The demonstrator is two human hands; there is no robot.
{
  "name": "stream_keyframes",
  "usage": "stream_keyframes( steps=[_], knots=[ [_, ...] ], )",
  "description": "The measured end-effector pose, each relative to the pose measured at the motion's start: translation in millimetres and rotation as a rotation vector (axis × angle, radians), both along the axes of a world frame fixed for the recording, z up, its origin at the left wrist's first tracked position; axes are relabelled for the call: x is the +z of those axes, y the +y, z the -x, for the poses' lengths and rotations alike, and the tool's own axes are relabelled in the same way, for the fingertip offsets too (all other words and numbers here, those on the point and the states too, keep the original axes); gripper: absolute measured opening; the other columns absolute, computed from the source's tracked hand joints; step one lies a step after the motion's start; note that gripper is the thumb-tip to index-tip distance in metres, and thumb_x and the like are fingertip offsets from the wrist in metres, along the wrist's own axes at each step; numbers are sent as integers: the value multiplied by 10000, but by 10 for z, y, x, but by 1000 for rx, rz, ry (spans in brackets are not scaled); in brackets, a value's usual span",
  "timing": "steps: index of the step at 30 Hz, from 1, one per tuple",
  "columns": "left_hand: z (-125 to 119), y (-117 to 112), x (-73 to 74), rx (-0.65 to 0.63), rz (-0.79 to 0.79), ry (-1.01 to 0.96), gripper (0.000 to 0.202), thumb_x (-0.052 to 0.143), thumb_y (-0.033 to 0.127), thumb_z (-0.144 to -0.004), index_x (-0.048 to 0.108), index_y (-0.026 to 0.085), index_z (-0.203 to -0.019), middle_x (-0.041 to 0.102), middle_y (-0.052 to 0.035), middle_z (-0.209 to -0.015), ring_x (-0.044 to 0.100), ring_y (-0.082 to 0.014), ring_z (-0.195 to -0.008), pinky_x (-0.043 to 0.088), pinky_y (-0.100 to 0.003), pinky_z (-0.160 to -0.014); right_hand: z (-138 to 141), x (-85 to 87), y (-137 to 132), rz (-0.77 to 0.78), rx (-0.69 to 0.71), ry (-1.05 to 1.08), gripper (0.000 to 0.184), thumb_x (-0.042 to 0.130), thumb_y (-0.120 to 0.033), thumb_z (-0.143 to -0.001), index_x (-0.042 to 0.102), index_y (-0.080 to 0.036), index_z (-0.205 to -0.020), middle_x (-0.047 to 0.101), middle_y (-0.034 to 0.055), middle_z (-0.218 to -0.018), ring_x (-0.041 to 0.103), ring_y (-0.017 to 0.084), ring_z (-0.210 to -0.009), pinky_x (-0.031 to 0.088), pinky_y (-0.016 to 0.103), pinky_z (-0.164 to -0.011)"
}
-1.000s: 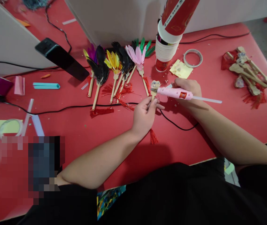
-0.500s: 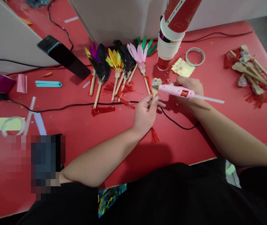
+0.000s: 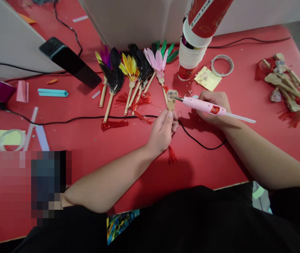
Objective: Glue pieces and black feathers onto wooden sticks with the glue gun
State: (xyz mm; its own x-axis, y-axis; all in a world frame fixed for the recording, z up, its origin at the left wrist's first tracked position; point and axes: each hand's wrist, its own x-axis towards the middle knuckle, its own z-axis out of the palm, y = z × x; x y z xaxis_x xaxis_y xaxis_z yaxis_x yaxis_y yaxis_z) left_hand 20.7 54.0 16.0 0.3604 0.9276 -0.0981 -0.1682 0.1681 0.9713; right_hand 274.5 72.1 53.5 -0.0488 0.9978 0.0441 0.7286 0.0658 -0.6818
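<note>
My left hand (image 3: 162, 130) pinches the wooden handle of a small fan-shaped stick (image 3: 171, 100), whose red tassel (image 3: 172, 155) hangs below my wrist. My right hand (image 3: 213, 105) grips a pink glue gun (image 3: 205, 106) with a clear glue stick poking out of its back. The gun's nozzle touches the head of the stick from the right. Both hands rest over the red table (image 3: 128, 154).
A row of finished feather fans (image 3: 131, 75) lies behind my left hand. A stack of paper cups (image 3: 192, 52), a tape roll (image 3: 222, 65), a yellow note (image 3: 207, 78) and a pile of bare wooden sticks (image 3: 284, 84) sit to the right. A black cable (image 3: 81, 120) crosses the table; a phone (image 3: 69, 65) leans at left.
My right hand drew the glue gun slightly to the right, its nozzle now at the stick's head. My left hand tilted the stick more upright.
</note>
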Motion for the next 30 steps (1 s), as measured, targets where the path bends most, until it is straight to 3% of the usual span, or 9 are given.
stream_keyframes(
  steps=[4, 10, 14, 20, 30],
  knots=[
    [-7, -14, 10, -26, -12, -34, 676, 664, 947, -1179, 577, 296, -1018, 395, 78, -696, 326, -133, -560, 289, -299, -499, 23, -24, -1, 21, 26, 1, 289, 727, -388, -913, 492, -312, -762, 620, 35, -755, 539, 253, -734, 423, 444, -748],
    [-2, -6, 52, -84, -6, -100, 702, 707, 917, -1184, 489, 298, -935, 358, 80, -710, 246, -124, -568, 209, -315, -501, 53, -70, 44, 84, 11, -24, 234, 703, -357, -847, 486, -313, -775, 550, 10, -705, 519, 243, -722, 391, 423, -732],
    [5, -17, 59, -67, -49, -3, 728, 634, 969, -1185, 476, 304, -933, 347, 80, -707, 274, -136, -579, 254, -324, -511, 68, -89, 70, 64, 28, 3, 211, 685, -334, -824, 480, -311, -777, 535, 0, -683, 520, 231, -689, 388, 409, -719],
    [8, -34, 67, -40, -101, 83, 735, 604, 997, -1176, 578, 286, -992, 450, 47, -752, 398, -150, -623, 373, -315, -544, 93, -44, 112, 121, -81, -36, 274, 765, -229, -876, 514, -287, -784, 678, 16, -780, 601, 230, -723, 416, 390, -705],
    [-15, -40, 5, -11, -134, 93, 695, 576, 953, -1215, 582, 294, -995, 446, 54, -740, 374, -154, -606, 312, -325, -541, 68, -101, 89, 40, -84, -58, 329, 779, -268, -855, 453, -301, -820, 587, 25, -785, 517, 259, -747, 341, 410, -722]
  ],
)
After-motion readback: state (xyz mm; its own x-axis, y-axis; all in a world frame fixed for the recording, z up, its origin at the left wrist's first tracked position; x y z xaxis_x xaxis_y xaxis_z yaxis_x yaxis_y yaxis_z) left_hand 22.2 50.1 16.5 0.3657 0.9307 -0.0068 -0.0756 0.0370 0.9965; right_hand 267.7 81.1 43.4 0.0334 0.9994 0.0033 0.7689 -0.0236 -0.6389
